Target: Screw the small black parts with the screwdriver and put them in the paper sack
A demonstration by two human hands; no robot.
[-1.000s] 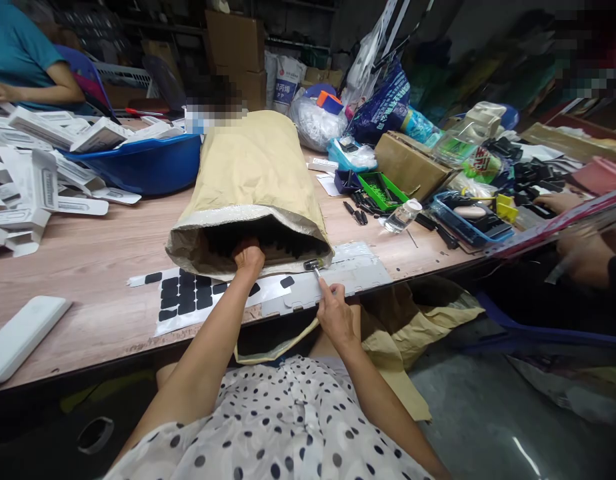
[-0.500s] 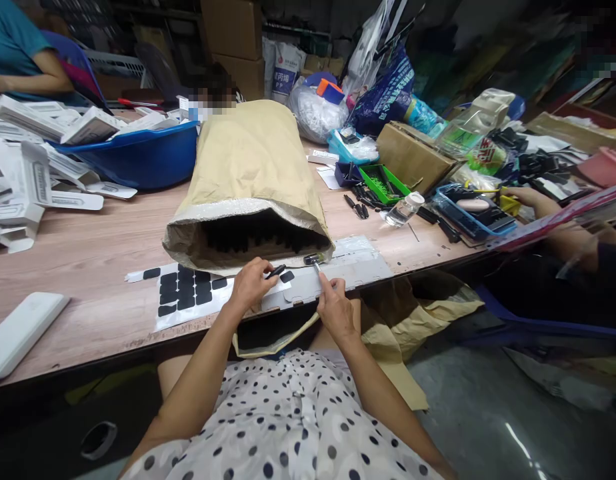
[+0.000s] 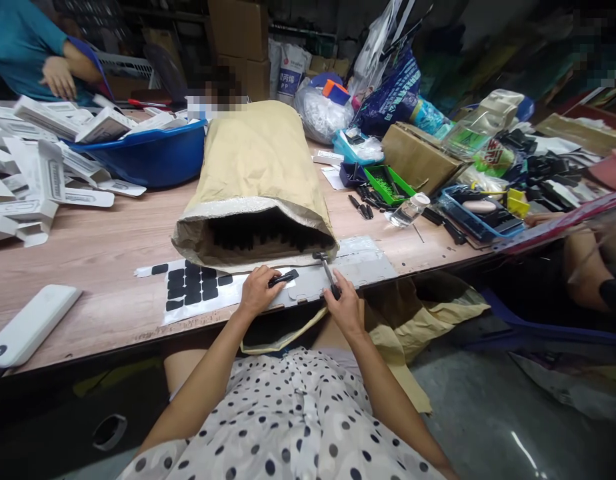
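Observation:
My left hand (image 3: pixel 258 291) pinches a short black plastic piece (image 3: pixel 284 279) low over the bench's front edge. Close to it, my right hand (image 3: pixel 344 308) is closed round the dark grip of a small T-shaped, hammer-like tool (image 3: pixel 327 268), its metal shaft pointing away from me. The tool's dark head is at the lip of a big brown padded bag (image 3: pixel 261 160), whose mouth faces me and shows many dark pieces inside. A white sheet of black rounded stickers (image 3: pixel 192 283) lies left of my left hand. Beneath both hands is a flat grey board (image 3: pixel 371 263).
White boxes (image 3: pixel 48 170) fill a blue basin (image 3: pixel 138 157) and the left side; a white power bank (image 3: pixel 33 325) lies nearer. To the right are a green tray (image 3: pixel 388 185), a clear jar (image 3: pixel 409 210) and a blue tray (image 3: pixel 481 213). Co-workers sit left and right.
The view has shifted slightly. The tool's dark grip now shows at my right fingers, and the black piece lies flatter in my left. The right co-worker's hand has left the blue tray.

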